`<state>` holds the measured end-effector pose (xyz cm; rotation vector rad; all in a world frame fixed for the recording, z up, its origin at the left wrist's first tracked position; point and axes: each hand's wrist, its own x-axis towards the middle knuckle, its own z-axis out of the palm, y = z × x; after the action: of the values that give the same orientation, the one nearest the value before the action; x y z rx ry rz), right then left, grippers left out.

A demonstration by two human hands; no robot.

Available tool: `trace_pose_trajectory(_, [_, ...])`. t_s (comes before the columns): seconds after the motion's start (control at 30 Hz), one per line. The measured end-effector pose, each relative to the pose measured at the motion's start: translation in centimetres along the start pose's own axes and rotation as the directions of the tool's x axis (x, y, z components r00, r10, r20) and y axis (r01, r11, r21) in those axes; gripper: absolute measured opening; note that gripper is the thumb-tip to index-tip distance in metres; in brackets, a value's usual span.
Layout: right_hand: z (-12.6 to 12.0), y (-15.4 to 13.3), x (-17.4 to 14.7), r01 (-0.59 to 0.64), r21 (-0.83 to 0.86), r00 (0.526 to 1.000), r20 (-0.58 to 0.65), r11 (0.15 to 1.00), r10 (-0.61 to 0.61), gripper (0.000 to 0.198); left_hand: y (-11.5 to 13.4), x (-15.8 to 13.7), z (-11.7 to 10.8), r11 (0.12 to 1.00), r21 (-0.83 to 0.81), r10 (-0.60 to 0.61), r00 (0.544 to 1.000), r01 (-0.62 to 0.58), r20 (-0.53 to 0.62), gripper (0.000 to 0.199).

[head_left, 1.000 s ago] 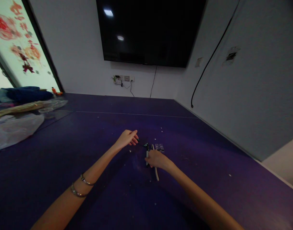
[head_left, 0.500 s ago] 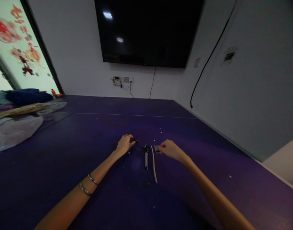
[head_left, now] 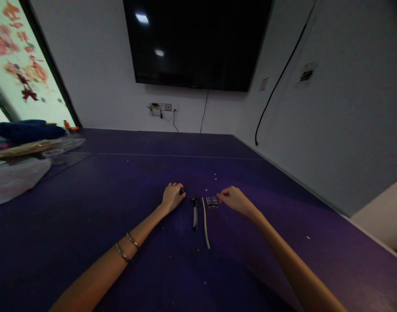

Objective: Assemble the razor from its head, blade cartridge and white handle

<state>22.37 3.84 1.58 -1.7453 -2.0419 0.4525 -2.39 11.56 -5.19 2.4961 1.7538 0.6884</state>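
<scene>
My left hand [head_left: 173,197] is closed around a small dark object [head_left: 182,190], mostly hidden by the fingers, low over the purple surface [head_left: 136,260]. To its right lies a razor [head_left: 195,216] with a dark head and a pale handle, its head pointing away from me. Beside the razor runs a thin, slightly bent white tube or cord [head_left: 206,225]. A small patterned square piece [head_left: 212,202], like a circuit board, lies right of the tube's far end. My right hand [head_left: 235,200] is just right of that piece, fingertips pinched; anything between them is hidden.
Plastic bags [head_left: 19,177] and a folded blue cloth [head_left: 29,131] are piled at the left. Small white specks dot the surface. Ahead, a black television [head_left: 198,43] hangs above wall sockets [head_left: 164,107]. A black cable [head_left: 283,73] dangles down the right wall.
My left hand has turned over the small object, which shows less now. My right fingers have drawn slightly away from the square piece, uncovering it. The view has shifted a little.
</scene>
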Motion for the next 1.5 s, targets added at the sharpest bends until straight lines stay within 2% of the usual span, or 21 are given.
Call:
trace_pose_trajectory(0.13, [-0.1, -0.1, -0.1, 0.016, -0.001, 1.000, 0.000, 1.000, -0.016, 0.035, 0.0, 0.2, 0.4, 0.999, -0.019, -0.035, 0.999, 0.035, 0.005, 0.022])
trace_pose_trajectory(0.23, [-0.1, -0.3, -0.2, 0.019, 0.023, 1.000, -0.016, 1.000, -0.019, 0.035, 0.3, 0.1, -0.2, 0.994, -0.101, -0.034, 0.999, 0.034, -0.004, 0.022])
trace_pose_trajectory(0.33, [-0.1, -0.7, -0.3, 0.043, 0.123, 0.998, -0.043, 0.991, -0.038, 0.032, 1.2, -0.5, -1.9, 0.973, -0.221, 0.055, 0.995, -0.073, -0.086, 0.022])
trace_pose_trajectory(0.43, [0.0, -1.4, -0.4, 0.063, 0.317, 0.997, -0.055, 0.946, -0.049, 0.027, 2.7, -1.6, -4.2, 0.928, -0.278, 0.190, 0.958, -0.247, -0.216, 0.028])
trace_pose_trajectory(0.53, [0.3, -2.1, -0.5, 0.070, 0.540, 0.997, -0.053, 0.839, -0.049, 0.029, 4.5, -2.7, -6.4, 0.875, -0.261, 0.330, 0.897, -0.408, -0.295, 0.033])
trace_pose_trajectory(0.67, [0.8, -3.3, -0.8, 0.019, 0.771, 1.000, -0.010, 0.637, -0.018, 0.034, 6.3, -3.9, -7.9, 0.812, -0.251, 0.432, 0.831, -0.528, -0.350, 0.039])
trace_pose_trajectory(0.8, [1.1, -4.4, -1.4, -0.073, 0.906, 0.997, 0.081, 0.418, -0.001, 0.036, 7.1, -4.5, -8.2, 0.784, -0.262, 0.462, 0.811, -0.562, -0.358, 0.043])
trace_pose_trajectory(0.93, [1.2, -5.0, -1.9, -0.116, 0.939, 0.992, 0.123, 0.324, -0.002, 0.038, 7.5, -4.7, -8.1, 0.778, -0.247, 0.476, 0.798, -0.578, -0.370, 0.045])
trace_pose_trajectory(1.03, [1.3, -5.1, -2.0, -0.121, 0.944, 0.992, 0.127, 0.307, 0.001, 0.041, 7.6, -4.8, -8.2, 0.776, -0.235, 0.483, 0.790, -0.586, -0.377, 0.046])
trace_pose_trajectory(1.27, [1.0, -4.9, -1.9, -0.102, 0.940, 0.994, 0.109, 0.327, -0.005, 0.042, 7.5, -4.6, -8.6, 0.727, -0.266, 0.527, 0.763, -0.633, -0.375, 0.042])
trace_pose_trajectory(1.4, [0.2, -4.8, -1.9, -0.122, 0.917, 0.990, 0.140, 0.379, -0.019, 0.046, 6.9, -4.1, -9.4, 0.692, -0.305, 0.567, 0.753, -0.655, -0.333, 0.027])
trace_pose_trajectory(1.5, [-0.4, -4.9, -2.1, -0.140, 0.886, 0.981, 0.185, 0.441, -0.059, 0.048, 6.5, -3.7, -9.9, 0.675, -0.310, 0.612, 0.743, -0.670, -0.272, 0.024])
